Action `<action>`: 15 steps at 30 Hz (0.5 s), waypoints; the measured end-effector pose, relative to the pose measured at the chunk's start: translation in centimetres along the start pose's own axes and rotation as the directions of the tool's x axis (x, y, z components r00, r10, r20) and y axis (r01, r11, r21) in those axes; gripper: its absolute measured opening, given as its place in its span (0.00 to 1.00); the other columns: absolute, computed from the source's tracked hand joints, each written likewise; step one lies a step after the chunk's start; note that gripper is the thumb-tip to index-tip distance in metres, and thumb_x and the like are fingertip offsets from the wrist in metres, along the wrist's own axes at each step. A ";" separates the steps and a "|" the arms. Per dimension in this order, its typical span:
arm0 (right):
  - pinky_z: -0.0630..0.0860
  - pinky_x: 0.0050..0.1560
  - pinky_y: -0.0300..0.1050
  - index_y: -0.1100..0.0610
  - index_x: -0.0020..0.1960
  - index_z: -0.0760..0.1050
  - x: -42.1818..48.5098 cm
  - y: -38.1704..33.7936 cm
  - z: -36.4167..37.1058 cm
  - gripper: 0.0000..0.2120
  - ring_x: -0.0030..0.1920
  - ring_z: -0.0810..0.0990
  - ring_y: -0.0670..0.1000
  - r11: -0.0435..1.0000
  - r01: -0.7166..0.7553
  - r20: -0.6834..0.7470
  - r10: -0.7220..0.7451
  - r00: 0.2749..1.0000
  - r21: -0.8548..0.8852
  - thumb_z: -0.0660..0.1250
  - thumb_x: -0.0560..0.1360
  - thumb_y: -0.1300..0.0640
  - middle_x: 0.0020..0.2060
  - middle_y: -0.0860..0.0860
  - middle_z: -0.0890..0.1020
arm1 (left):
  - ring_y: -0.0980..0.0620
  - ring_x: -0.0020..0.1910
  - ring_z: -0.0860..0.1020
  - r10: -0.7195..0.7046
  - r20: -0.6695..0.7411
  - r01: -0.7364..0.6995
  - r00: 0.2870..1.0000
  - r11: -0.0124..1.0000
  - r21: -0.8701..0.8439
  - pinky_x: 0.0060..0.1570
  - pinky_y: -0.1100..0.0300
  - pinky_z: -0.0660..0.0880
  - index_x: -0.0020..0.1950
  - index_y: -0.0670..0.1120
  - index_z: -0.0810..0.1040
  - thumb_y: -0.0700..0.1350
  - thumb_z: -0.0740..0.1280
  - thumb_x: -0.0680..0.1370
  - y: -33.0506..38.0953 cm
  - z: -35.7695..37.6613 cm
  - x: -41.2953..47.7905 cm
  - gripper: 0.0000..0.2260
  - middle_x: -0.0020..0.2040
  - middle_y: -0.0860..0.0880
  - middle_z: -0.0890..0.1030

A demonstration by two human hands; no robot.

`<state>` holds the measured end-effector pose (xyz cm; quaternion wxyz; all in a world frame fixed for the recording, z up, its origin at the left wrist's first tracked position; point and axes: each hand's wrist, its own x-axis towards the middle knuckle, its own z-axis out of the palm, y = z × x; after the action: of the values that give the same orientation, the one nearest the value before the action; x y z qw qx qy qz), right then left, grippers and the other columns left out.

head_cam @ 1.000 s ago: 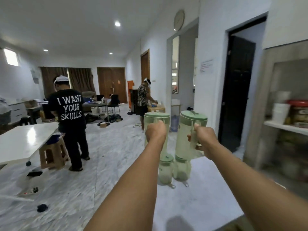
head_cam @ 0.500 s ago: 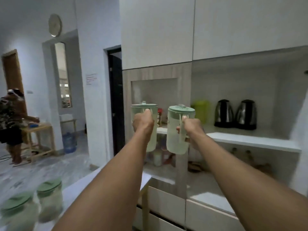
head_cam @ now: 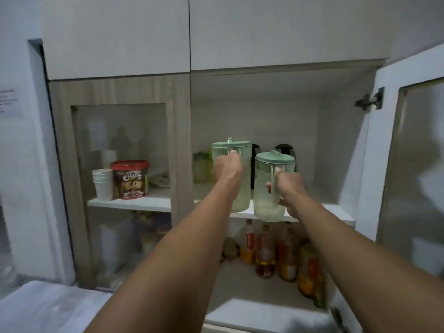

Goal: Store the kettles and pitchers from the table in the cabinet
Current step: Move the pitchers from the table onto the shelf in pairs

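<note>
Two pale green clear pitchers with green lids are held up at the open cabinet's middle shelf (head_cam: 331, 212). My left hand (head_cam: 227, 168) grips the handle of the left pitcher (head_cam: 241, 195), whose base is over the shelf's front edge. My right hand (head_cam: 288, 186) grips the handle of the right pitcher (head_cam: 266, 203), which hangs slightly lower, in front of the shelf edge. Behind them on the shelf stand two dark kettles (head_cam: 284, 148), mostly hidden, and a yellow-green pitcher (head_cam: 200, 168) at the left.
The cabinet door (head_cam: 413, 169) stands open at the right. Behind the shut glass door at the left are paper cups (head_cam: 103, 182) and a Choco Chips tub (head_cam: 131, 179). Several bottles (head_cam: 264, 253) fill the lower shelf. A white table corner (head_cam: 43, 308) lies bottom left.
My view turned from the room to the cabinet and came closer. Both hands carried the pitchers forward up to the middle shelf, the left one now over its edge.
</note>
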<state>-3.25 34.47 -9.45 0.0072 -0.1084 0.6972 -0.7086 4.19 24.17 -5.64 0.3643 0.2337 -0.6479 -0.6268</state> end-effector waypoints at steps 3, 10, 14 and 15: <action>0.78 0.58 0.56 0.61 0.64 0.74 5.0 1.4 1.7 0.19 0.43 0.82 0.54 1.000 0.007 -0.022 -0.007 1.000 0.008 0.57 0.82 0.49 0.41 0.55 0.85 | 0.43 0.53 0.82 -0.009 -0.015 0.009 1.000 1.000 0.018 0.48 0.54 0.74 0.58 0.39 0.80 0.49 0.58 0.79 -2.2 1.6 6.0 0.18 0.54 0.42 0.83; 0.77 0.50 0.52 0.62 0.64 0.74 15.7 4.3 7.5 0.18 0.41 0.81 0.54 0.998 -0.044 0.007 0.045 0.999 -0.034 0.58 0.83 0.51 0.45 0.57 0.85 | 0.46 0.44 0.80 -0.106 -0.077 0.110 0.991 0.992 0.053 0.43 0.54 0.74 0.54 0.39 0.80 0.46 0.60 0.79 -8.5 3.3 20.4 0.14 0.50 0.41 0.83; 0.70 0.34 0.43 0.67 0.59 0.77 21.0 6.6 11.4 0.19 0.35 0.79 0.53 0.995 -0.071 0.053 0.075 0.996 -0.067 0.59 0.83 0.52 0.44 0.61 0.84 | 0.48 0.41 0.77 -0.179 -0.107 0.188 0.978 0.979 0.080 0.38 0.57 0.71 0.52 0.38 0.79 0.48 0.59 0.82 -12.4 4.2 26.0 0.15 0.46 0.43 0.81; 0.68 0.33 0.42 0.67 0.58 0.77 22.3 7.0 12.3 0.19 0.33 0.78 0.53 0.995 -0.076 0.067 0.081 0.994 -0.066 0.58 0.83 0.52 0.43 0.61 0.84 | 0.48 0.40 0.76 -0.181 -0.118 0.191 0.976 0.978 0.085 0.36 0.57 0.70 0.52 0.38 0.79 0.47 0.59 0.82 -12.9 4.5 27.2 0.15 0.45 0.43 0.81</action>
<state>-24.01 18.51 -13.15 0.0558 -0.1055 0.7224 -0.6811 -18.20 5.05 -13.20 0.3275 0.3447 -0.6313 -0.6127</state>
